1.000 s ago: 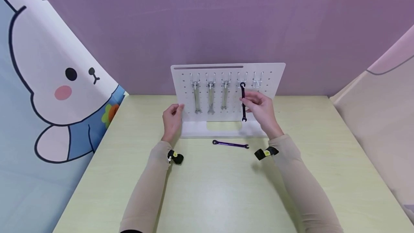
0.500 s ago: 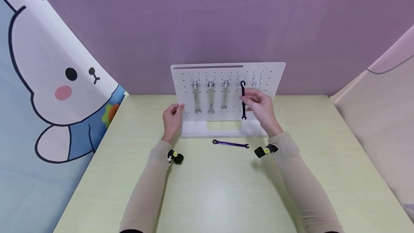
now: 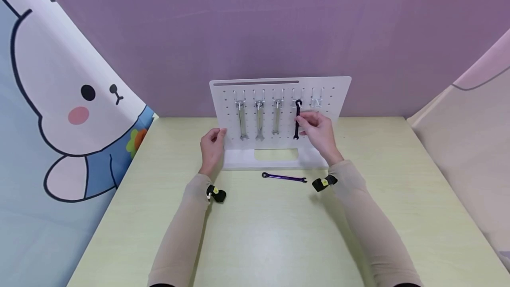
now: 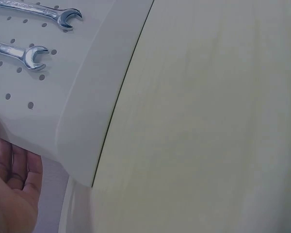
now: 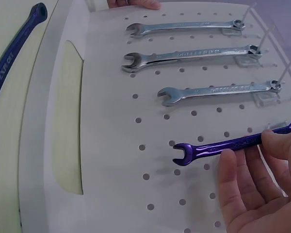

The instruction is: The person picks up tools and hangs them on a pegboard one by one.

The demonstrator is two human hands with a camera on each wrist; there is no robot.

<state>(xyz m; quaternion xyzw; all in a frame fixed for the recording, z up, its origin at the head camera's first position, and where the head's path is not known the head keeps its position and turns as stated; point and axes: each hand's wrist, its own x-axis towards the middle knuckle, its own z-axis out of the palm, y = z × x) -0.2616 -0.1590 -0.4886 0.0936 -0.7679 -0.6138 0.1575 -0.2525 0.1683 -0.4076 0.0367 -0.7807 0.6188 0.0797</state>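
My right hand (image 3: 318, 134) pinches a purple combination wrench (image 3: 297, 123) between thumb and fingers, its open end pointing down. The ring end overlaps a clear hook on the white pegboard (image 3: 287, 134); in the right wrist view it runs partly past the frame edge. My left hand (image 3: 213, 147) grips the board's left edge, and in the left wrist view its fingers (image 4: 19, 165) curl behind that edge. Left of the purple wrench, three silver wrenches (image 5: 194, 57) hang side by side on their hooks. Another purple wrench (image 3: 284, 177) lies on the table before the board.
One more clear hook (image 3: 316, 102) sits right of the held wrench. The board's base (image 3: 239, 160) has a cut-out in its middle and stands on the pale wooden table (image 3: 263, 234). A purple cloth (image 3: 279, 25) rises behind; patterned cloths flank both sides.
My right hand has shifted slightly left, and the held wrench's lower end has swung up and toward the board, its ring end staying at the hook. My left hand keeps its place.
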